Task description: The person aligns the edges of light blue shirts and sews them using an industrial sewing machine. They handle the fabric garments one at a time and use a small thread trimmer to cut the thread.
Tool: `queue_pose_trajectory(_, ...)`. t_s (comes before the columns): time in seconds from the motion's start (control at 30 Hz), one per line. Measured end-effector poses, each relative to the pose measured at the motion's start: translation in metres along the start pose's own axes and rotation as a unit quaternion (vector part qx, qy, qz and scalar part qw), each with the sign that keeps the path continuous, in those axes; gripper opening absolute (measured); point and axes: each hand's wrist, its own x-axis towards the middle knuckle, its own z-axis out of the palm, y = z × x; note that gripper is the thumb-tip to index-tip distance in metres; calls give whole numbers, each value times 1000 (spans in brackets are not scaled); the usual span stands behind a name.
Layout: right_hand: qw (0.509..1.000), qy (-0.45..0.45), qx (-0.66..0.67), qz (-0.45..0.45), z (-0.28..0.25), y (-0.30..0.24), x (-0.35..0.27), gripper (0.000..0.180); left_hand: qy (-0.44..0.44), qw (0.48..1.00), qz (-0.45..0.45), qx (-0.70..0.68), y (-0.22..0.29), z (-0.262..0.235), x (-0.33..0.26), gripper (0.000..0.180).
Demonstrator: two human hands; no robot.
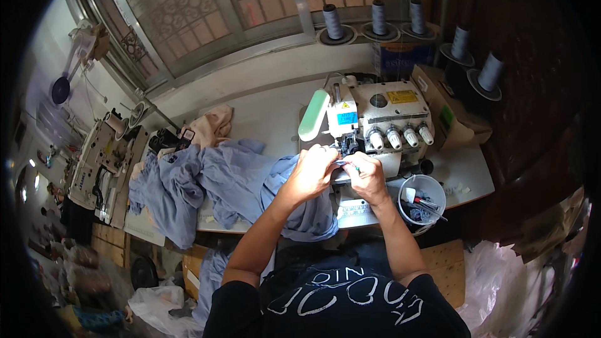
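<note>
An overlock sewing machine (388,103) with several white tension dials stands before me, and both hands are close together at its needle area. My left hand (316,169) is closed, pinching the edge of a light blue cloth garment (235,172). Most of the garment spreads over the table to the left and hangs over the front edge below my left forearm. Fingers curled, my right hand (366,178) grips the same cloth edge just right of the left hand. A small green spot shows at its fingers; I cannot make out what it is. The needle is partly hidden.
Thread cones (379,19) stand behind and to the right. A white bucket (422,194) with tools and scraps hangs by the table's right front. A cardboard box (447,109) sits right of the machine. Beige cloth (213,125) and another sewing machine (94,169) are leftward.
</note>
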Motion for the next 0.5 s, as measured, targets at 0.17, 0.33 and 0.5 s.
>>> queue_pose_trajectory(0.17, 999, -32, -22, -31, -5, 6, 6, 5, -24, 999, -32, 28, -13, 14, -1, 18)
queue_pose_trajectory(0.33, 997, 5, -72, -17, 8, 12, -4, 3, 37, 999, 23, 19, -22, 22, -1, 20)
queue_pose_trajectory(0.5, 998, 12, -53, -4, 3, 9, -4, 4, 55, 998, 9, 5, -4, 19, -6, 21)
